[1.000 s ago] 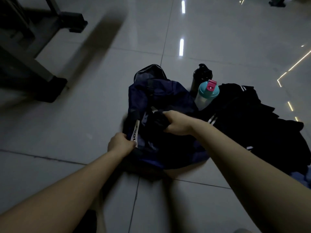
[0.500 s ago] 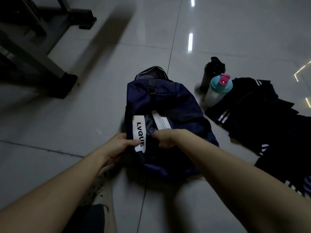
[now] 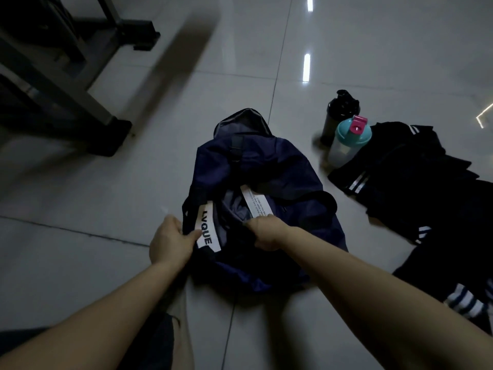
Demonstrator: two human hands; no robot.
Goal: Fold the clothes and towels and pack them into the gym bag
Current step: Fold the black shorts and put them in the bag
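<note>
Navy fabric gym bag [image 3: 266, 164], mouth open, contents too dim to tell. Left hand [image 3: 170, 243] and right hand [image 3: 266, 233] gripping opposite rims.

Navy gym bag [image 3: 269, 166] with white label [image 3: 207, 228], black white-striped clothes [image 3: 416, 182], teal-lidded bottle [image 3: 346, 142], black bottle [image 3: 337, 113].

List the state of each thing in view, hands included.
gym bag, open, mouth held apart.
left hand, grips the bag's left edge.
right hand, grips the bag's right edge.
black clothes, unfolded, heaped beside the bag.
teal-lidded bottle, upright, lid on.
black bottle, upright, lid on.
</note>
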